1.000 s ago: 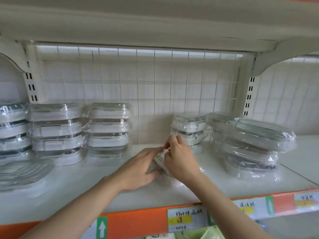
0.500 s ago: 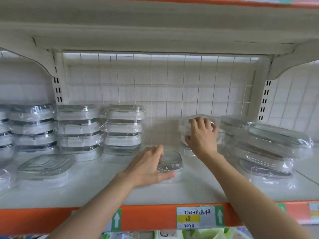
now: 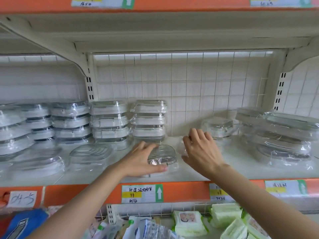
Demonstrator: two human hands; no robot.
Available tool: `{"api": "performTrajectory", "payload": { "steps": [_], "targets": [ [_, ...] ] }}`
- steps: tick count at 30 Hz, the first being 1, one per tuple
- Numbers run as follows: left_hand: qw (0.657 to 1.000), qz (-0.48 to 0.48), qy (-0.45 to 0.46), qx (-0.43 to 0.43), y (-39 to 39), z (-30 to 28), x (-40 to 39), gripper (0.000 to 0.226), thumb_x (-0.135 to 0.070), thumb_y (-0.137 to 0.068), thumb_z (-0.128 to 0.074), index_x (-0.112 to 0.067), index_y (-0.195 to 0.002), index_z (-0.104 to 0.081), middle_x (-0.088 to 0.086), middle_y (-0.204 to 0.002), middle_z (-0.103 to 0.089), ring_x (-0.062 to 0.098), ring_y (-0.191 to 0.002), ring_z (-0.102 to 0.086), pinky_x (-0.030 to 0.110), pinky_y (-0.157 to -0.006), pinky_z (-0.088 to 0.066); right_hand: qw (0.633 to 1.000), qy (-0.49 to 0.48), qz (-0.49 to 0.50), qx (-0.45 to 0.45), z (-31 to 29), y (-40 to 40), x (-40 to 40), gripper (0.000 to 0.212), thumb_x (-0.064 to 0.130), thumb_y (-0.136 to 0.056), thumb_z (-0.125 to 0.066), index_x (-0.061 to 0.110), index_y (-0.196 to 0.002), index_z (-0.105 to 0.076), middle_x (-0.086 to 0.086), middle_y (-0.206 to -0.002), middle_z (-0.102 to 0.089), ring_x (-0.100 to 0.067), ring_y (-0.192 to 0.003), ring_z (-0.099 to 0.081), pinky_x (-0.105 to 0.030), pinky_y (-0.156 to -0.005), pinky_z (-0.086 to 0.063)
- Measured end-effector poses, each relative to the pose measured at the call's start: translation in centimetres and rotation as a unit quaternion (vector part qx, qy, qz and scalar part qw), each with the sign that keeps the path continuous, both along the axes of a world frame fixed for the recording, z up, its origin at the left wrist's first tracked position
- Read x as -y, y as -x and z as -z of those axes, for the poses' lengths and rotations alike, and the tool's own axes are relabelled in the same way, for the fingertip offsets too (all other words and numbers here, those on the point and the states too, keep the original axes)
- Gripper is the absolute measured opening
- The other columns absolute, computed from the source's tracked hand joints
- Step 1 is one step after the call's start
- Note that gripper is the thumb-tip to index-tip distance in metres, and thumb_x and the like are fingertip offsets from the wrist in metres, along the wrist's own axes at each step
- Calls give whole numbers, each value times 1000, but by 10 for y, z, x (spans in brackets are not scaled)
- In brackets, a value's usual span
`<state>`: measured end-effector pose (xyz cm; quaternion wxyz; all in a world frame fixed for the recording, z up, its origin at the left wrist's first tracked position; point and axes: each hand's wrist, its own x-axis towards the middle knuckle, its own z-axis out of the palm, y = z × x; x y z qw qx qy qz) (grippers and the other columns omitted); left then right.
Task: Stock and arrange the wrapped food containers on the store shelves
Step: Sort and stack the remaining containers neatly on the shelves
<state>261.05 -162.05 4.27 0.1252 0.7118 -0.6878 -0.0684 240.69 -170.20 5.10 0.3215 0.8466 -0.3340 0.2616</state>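
Left hand (image 3: 143, 159): laid over a clear, film-wrapped rectangular food container (image 3: 163, 155), thumb along its near edge, fingers across the lid; the container sits at the front middle of the white shelf (image 3: 198, 171). Right hand (image 3: 201, 150): just beside it, fingers loosely spread, holding nothing that can be made out. Behind left: stack of wrapped white-lidded containers (image 3: 149, 120). Behind right: single wrapped clear container (image 3: 218, 126). Below: orange shelf edge strip (image 3: 186, 191) with white price label (image 3: 142, 194).
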Motion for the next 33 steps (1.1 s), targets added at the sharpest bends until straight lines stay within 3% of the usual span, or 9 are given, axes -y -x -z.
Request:
{"api": "performTrajectory", "payload": {
  "steps": [4,8,10,12,18,22,26,30,33],
  "targets": [
    [999,31,-3,-23,-12,-3,0,95,-69,-74,-58,-34,-149,-12,-5,-148,-19,20,-139,-21,37,-113,-26,965,-252,-55,-38,-4,3,14,56,47,-83,-58,25,-133,-47,1,-127,-41,-19,-123,-34,-34,-102,-28],
    [998,47,13,-39,-14,-5,3,93,-67,-72,-62,-36,-148,-17,-5,-146,-24,16,-135,-29,25,-103,-28,890,-456,-19,-3,-23,22,35,78,33,-71,-56,37,-144,-29,4,-153,-18,-19,-142,-6,-45,-112,-10],
    [998,46,24,-38,-12,-7,3,96,-67,-70,-65,-33,-148,-21,-5,-146,-26,15,-134,-32,26,-105,-31,879,-470,44,-72,-20,26,42,86,23,-78,-59,37,-149,-12,-1,-158,-2,-27,-144,5,-47,-114,-3],
    [997,38,51,-51,-10,-9,1,99,-64,-66,-71,-28,-146,-26,-5,-146,-30,15,-134,-33,31,-109,-31,884,-453,67,-92,-10,26,46,88,27,-81,-62,39,-149,-7,-2,-157,-3,-31,-143,1,-43,-114,-4],
    [957,-34,184,-222,-54,-57,-27,98,-70,-44,-70,-27,-128,-43,-12,-130,-44,7,-115,-44,27,-87,-38,895,-426,91,-93,-11,17,54,104,80,-58,-62,51,-143,-9,1,-136,-21,-28,-128,-16,-45,-106,-22],
    [956,-89,182,-213,-118,-70,-56,96,-61,-50,-74,-24,-133,-44,-4,-139,-37,9,-118,-37,28,-95,-32,897,-439,23,-44,-7,-1,45,98,61,-67,-73,36,-146,-21,-3,-133,-28,-20,-118,-31,-33,-101,-30],
    [953,-117,145,-239,-159,-52,-77,94,-55,-51,-77,-24,-131,-37,-8,-126,-40,9,-111,-41,22,-82,-37,915,-402,-24,-9,-32,-23,26,81,54,-65,-77,40,-134,-37,1,-121,-37,-23,-118,-37,-40,-102,-35],
    [965,-109,122,-206,-188,-42,-90,83,-59,-55,-72,-30,-129,-48,-7,-140,-39,8,-120,-38,28,-96,-33,873,-457,-151,77,-72,-54,-6,73,57,-55,-80,46,-118,-46,5,-113,-44,-14,-109,-45,-29,-90,-37],
    [982,-95,69,-149,-196,-35,-93,86,-74,-59,-59,-45,-137,-38,-3,-152,-24,19,-136,-28,43,-110,-25,856,-467,-198,100,-82,-97,-26,73,54,-59,-81,41,-122,-47,5,-118,-46,-12,-112,-45,-26,-91,-35]
  ]
}}
